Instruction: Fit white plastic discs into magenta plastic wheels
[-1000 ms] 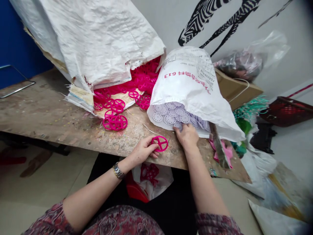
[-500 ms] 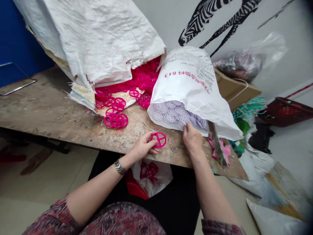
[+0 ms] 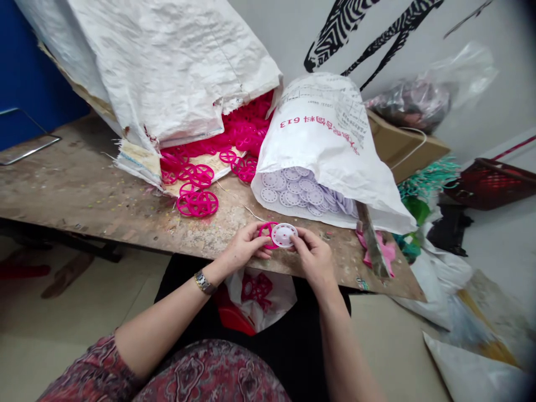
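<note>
We see a pale wall (image 3: 268, 33) with zebra-striped figures (image 3: 347, 33) | our worn workbench (image 3: 84, 184) | beige floor (image 3: 402, 335) below | blue panel (image 3: 37, 72) at left

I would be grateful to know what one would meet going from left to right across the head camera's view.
Metal wire frame → loose pink rings → left hand holding a pink ring → white disc → right hand → pink scrap → green cords → dark red basket.

It was a small workshop: a paint-specked wooden workbench (image 3: 138, 223) carried open woven sacks (image 3: 188, 72) spilling many identical pink plastic spoked rings (image 3: 197, 203).
</note>
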Demonstrator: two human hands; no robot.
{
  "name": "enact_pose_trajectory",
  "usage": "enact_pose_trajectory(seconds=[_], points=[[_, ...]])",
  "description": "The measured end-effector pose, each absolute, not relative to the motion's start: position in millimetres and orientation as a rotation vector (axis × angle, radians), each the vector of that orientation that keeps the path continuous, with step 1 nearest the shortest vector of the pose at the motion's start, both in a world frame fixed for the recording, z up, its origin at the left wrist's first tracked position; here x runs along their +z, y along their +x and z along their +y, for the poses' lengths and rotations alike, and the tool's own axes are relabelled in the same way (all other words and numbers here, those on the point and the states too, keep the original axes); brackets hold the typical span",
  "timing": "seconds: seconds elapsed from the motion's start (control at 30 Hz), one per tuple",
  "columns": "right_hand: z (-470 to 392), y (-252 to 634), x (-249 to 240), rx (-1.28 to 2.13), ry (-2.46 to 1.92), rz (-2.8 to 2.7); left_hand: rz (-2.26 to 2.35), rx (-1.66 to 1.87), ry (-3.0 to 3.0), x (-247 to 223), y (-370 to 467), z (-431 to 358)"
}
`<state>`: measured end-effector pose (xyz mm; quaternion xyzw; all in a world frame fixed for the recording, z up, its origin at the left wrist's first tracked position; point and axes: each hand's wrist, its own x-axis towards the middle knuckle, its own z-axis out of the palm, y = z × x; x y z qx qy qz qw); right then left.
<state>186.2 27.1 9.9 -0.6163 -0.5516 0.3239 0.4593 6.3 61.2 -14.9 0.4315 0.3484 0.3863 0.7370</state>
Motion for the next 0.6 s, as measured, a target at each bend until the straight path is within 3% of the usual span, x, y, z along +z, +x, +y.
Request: enact_pose_trajectory(seconds=[0.27,0.6], points=[[18.0,166.9,4.4,0.44,-1.554,-1.656,0.705,0.85,1.016,-16.2,2.2,57.9],[9.6,166.1,13.9,0.876,-1.442,-1.407,0.632,0.805,1.257,-10.9,-2.9,47.2]])
